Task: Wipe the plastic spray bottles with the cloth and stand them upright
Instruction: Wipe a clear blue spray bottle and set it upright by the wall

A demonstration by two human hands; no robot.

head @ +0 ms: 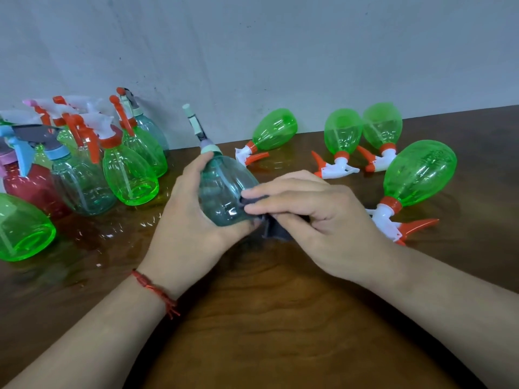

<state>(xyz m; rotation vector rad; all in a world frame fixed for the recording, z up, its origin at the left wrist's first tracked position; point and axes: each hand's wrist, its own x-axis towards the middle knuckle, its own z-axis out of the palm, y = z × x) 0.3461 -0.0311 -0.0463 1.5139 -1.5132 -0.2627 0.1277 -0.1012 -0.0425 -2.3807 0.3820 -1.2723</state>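
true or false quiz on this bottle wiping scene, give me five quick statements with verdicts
1. The left hand grips a teal bottle. True.
2. The right hand holds a white cloth against that bottle. False: the cloth is dark grey.
3. Four green bottles lie on their sides to the right of the hands. True.
4. A red string bracelet is on the right wrist. False: it is on the left wrist.
5. The held bottle's collar is orange. False: it is pale green.
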